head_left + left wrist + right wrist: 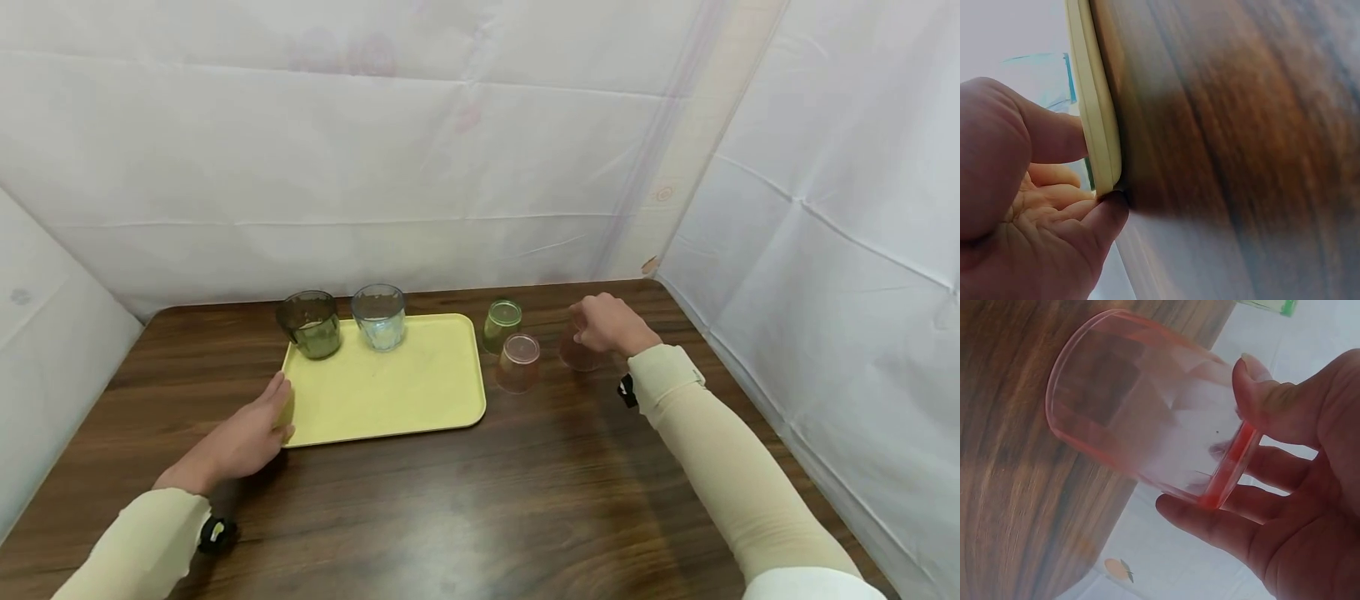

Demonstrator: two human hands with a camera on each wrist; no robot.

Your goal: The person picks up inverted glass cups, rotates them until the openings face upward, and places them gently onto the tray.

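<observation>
Right hand (609, 325) is gripping an upturned pink glass (1147, 425), fingers curled round; left hand (251, 433) is pinching the yellow tray (390, 392) by its edge.

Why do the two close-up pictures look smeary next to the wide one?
Head view: sharp, evenly lit, soft shadows under both arms. Left wrist view: the table is blurred beside the yellow tray. Right wrist view: the pink cup is sharp, the wood grain soft.

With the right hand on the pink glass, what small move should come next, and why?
Probably lift the pink glass and carry it left toward the yellow tray: the right hand already holds it in a grip, the left hand steadies the tray's edge, and two glasses already stand there.
</observation>
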